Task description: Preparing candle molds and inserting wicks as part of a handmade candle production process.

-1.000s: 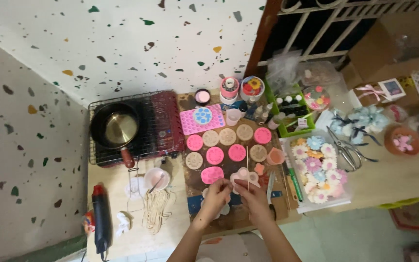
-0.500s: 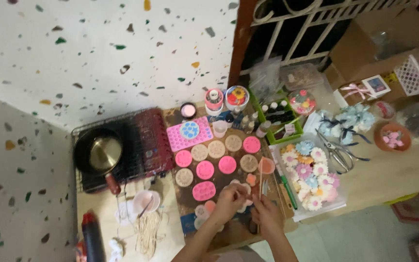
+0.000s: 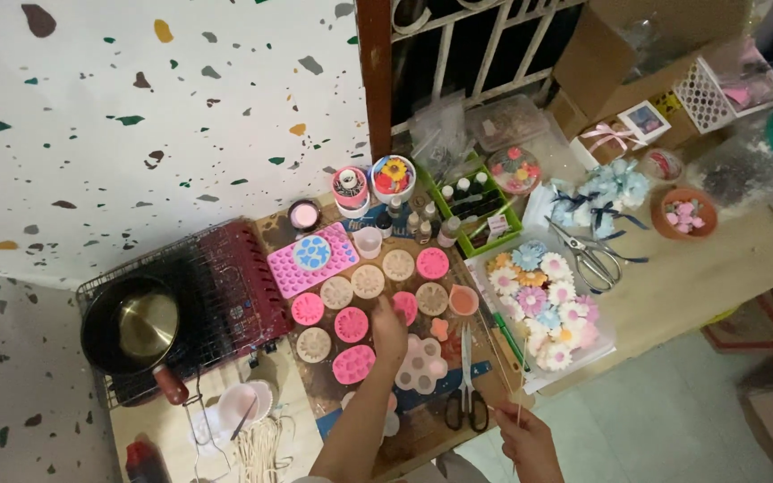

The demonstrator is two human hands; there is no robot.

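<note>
Left hand (image 3: pixel 389 329) extended over round pink moulds (image 3: pixel 352 324) on table (image 3: pixel 700 295), fingers loosely open, nothing held. Thin stick (image 3: pixel 519 413) pinched in right hand (image 3: pixel 524 440) at table's near edge, beside scissors (image 3: pixel 463 394).

The left hand (image 3: pixel 390 327) is stretched far forward, fingers extended; the right hand (image 3: pixel 526 440) is kept near, closed.
</note>
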